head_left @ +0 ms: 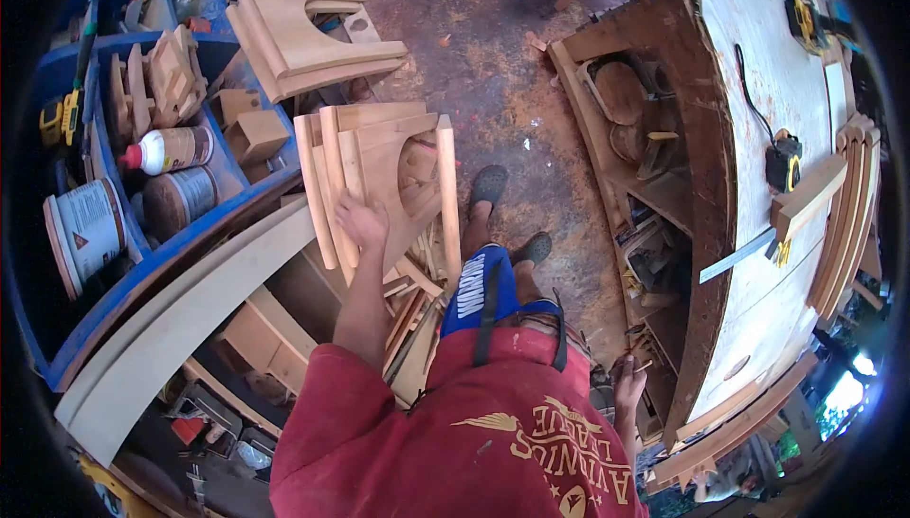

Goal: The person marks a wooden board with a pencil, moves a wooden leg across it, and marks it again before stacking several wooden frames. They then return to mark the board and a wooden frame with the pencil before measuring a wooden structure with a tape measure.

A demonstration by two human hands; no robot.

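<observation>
My left hand [363, 221] grips a light wooden leg piece of a stool-like frame [384, 153], fingers curled over the wood. This frame has rounded legs, and an oval opening is cut in its panel. Just beyond it lies a similar cut wooden assembly [294, 30] with a curved cutout. My right hand [627, 383] hangs low by my right side, its fingers closed on a short, thin pale stick [645, 365]; its exact kind is too small to make out. Part of that hand is hidden by my shirt.
At left stands a blue compartment box [213, 248] with a red-capped bottle [171, 149], cans [88, 224] and wood blocks. A workbench [758, 72] at right bears a tape measure [784, 160], a power tool [806, 25], a metal ruler [735, 257] and curved wood strips [848, 215]. Another person [730, 485] appears lower right.
</observation>
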